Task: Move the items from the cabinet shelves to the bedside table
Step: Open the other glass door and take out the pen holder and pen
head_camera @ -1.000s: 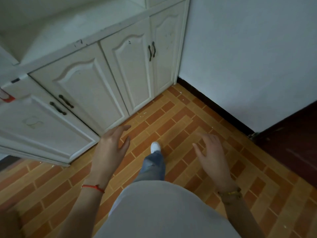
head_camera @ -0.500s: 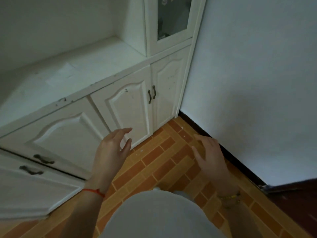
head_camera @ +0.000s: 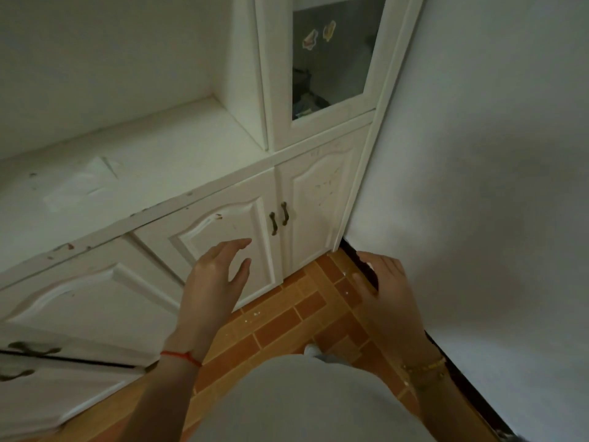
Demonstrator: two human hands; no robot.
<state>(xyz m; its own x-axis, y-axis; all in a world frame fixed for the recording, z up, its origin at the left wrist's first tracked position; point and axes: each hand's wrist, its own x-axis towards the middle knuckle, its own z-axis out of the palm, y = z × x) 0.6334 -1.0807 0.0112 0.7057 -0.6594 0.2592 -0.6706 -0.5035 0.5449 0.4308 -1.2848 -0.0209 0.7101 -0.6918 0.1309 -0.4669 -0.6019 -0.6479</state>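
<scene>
White cabinet (head_camera: 223, 173) fills the left and centre, its right edge hard against a plain wall (head_camera: 478, 154). Brick-pattern floor (head_camera: 287, 320) below, orange and tan tiles. Cabinet's open worktop (head_camera: 153, 161) runs across the left, chipped along its front lip, with a faint pale sheet (head_camera: 79, 183) lying flat on it. Lower doors (head_camera: 223, 231) closed; two dark handles sit side by side at the meeting edges. Upper glass door (head_camera: 331, 55) closed at top centre, two small stickers on the pane. Behind the glass, dim items (head_camera: 306, 100) rest on the shelf, too dark to identify; they sit inside the cabinet. Left hand (head_camera: 213, 282), red string at the wrist, hangs in front of the lower door, fingers spread and relaxed, holding nothing, touching nothing. Right hand (head_camera: 389, 298), gold bracelet at the wrist, hangs near the dark skirting at the wall's foot, fingers loose, likewise empty.
</scene>
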